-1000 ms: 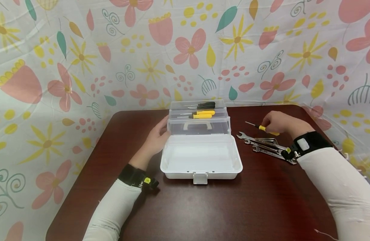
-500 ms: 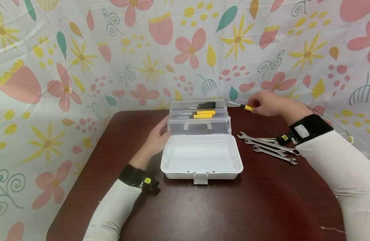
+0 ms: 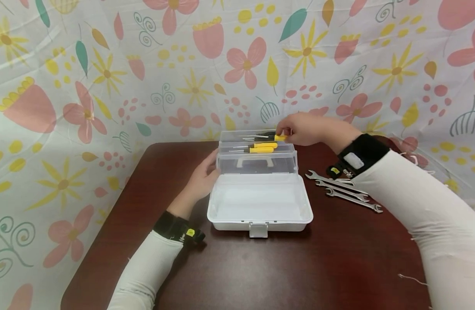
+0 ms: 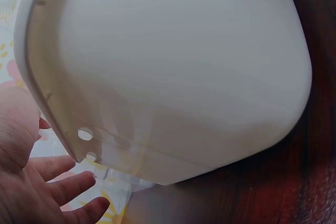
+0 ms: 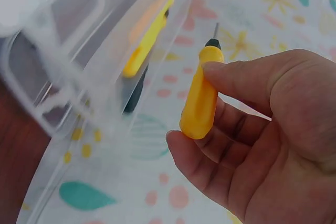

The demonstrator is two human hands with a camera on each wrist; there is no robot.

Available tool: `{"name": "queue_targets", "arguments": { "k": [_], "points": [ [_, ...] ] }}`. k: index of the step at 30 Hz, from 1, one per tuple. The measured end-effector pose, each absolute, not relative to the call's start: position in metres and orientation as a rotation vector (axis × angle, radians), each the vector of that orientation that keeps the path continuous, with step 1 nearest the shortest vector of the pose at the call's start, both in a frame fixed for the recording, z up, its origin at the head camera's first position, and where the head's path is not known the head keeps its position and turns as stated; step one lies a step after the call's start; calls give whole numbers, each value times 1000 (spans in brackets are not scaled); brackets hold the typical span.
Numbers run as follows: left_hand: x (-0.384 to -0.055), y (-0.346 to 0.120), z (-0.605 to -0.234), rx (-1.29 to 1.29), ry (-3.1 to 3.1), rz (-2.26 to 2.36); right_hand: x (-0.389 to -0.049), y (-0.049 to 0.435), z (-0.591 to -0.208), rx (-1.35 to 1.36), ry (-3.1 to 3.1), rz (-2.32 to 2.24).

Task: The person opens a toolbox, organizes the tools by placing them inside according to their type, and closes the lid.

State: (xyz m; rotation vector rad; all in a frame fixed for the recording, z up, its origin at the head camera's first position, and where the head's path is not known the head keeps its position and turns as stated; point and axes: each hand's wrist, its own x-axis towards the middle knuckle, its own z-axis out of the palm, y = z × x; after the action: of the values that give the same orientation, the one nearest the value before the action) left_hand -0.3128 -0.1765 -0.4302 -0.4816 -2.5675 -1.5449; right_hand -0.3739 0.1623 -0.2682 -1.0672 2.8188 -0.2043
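Observation:
A yellow-handled screwdriver (image 5: 199,98) is pinched between the thumb and fingers of my right hand (image 3: 307,128), over the top tray at the back of the white toolbox (image 3: 226,225). The toolbox stands with its clear lid (image 3: 257,165) folded back. Two yellow screwdrivers (image 3: 261,150) lie in the lower clear tray. Black-handled screwdrivers lie in the top tray, partly hidden by the held one. My left hand (image 3: 200,177) rests at the lid's left side; in the left wrist view its fingers (image 4: 73,187) are spread and extended beside the toolbox wall.
Several silver wrenches (image 3: 353,199) lie on the dark table (image 3: 257,271) right of the toolbox. Thin hex keys (image 3: 343,181) lie behind them, partly covered by the right wristband. A flower-printed curtain (image 3: 144,112) hangs behind the table.
My right hand has lifted the yellow screwdriver from beside the wrenches and carried it left to the top tray. The left hand has stayed in place.

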Motion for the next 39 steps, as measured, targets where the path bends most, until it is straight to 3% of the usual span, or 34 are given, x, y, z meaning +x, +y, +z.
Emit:
{"name": "queue_targets", "arguments": {
  "k": [6,14,39],
  "points": [
    [-311,-176,-430,-464,-2578,-1550,-373,135,-274,-1219,2748,-233],
    [-311,-175,-428,-473,-2564,-1594,-381,115,-292,-1173,2723,-297],
    [-312,-175,-431,-476,-2566,-1573,-396,108,-315,-1084,2732,-518]
  ]
}}
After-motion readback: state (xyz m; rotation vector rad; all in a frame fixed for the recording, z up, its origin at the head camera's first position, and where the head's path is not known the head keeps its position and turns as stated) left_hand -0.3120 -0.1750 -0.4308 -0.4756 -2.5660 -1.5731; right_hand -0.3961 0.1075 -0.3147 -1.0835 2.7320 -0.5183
